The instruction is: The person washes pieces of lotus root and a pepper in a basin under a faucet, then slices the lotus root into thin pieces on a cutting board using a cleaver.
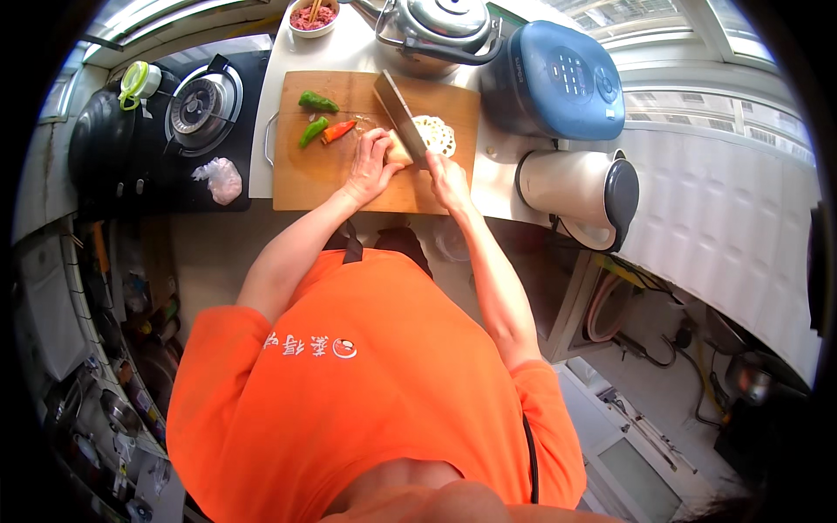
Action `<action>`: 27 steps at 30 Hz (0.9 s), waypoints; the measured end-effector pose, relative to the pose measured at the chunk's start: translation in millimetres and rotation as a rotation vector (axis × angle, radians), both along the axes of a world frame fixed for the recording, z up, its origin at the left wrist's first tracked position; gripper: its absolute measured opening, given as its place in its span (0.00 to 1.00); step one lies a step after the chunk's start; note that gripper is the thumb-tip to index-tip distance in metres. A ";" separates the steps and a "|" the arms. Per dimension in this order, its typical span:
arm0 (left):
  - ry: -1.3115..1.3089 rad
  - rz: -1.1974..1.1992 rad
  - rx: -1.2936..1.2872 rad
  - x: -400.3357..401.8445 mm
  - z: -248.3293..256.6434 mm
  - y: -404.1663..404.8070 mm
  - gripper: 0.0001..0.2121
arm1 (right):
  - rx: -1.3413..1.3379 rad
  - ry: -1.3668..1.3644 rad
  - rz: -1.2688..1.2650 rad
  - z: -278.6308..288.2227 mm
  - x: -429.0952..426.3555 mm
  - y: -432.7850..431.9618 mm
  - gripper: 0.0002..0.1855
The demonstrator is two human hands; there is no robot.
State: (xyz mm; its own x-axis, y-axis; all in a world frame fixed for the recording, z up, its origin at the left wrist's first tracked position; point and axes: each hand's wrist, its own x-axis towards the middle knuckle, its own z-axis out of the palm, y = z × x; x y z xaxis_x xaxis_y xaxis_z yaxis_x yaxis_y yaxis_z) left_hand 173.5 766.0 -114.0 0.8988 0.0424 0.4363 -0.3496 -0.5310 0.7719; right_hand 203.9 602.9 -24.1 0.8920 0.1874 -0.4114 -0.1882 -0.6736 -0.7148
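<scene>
My left hand [371, 168] presses a pale piece of lotus root [398, 151] against the wooden cutting board [307, 186]. In my right hand [447, 178] is the handle of a cleaver [400, 114], its broad blade upright along the right side of the root. Cut lotus root slices [435, 136], full of holes, lie overlapping just right of the blade. Toward the board's upper left are two green peppers, one higher [318, 101] and one lower [314, 132], with a red pepper [339, 131] beside them. The cleaver hides part of the slices.
Behind the board stand a bowl of minced meat [314, 18] with chopsticks and a metal kettle [444, 33]. A blue rice cooker [556, 78] and a cream electric kettle [569, 196] line the right side. At left is a gas stove [203, 108] with a plastic bag [224, 182] on it.
</scene>
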 end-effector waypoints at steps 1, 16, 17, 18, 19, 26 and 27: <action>-0.004 0.004 0.002 -2.0 -1.0 0.5 0.23 | 0.084 0.242 -0.132 12.1 -0.9 -1.6 0.23; 0.053 -0.013 -0.093 -2.6 -3.6 -0.1 0.23 | -0.199 -0.006 -0.034 80.1 -101.6 -18.4 0.19; 0.010 -0.002 -0.057 -1.6 -3.3 -0.6 0.23 | -0.157 0.035 -0.069 75.9 -105.7 -21.7 0.19; -0.032 0.010 -0.020 -0.9 -3.0 -1.0 0.24 | -0.159 0.035 -0.063 73.3 -108.1 -24.0 0.19; -0.032 0.017 -0.022 -0.6 -2.7 -1.3 0.24 | -0.160 0.038 -0.087 71.3 -109.8 -26.1 0.19; -0.030 0.020 0.025 -2.6 -1.2 0.3 0.24 | -0.159 0.041 -0.113 67.0 -110.8 -31.1 0.20; -0.033 0.016 0.008 -2.4 -1.9 0.6 0.24 | -0.160 0.041 -0.109 67.5 -110.3 -30.8 0.20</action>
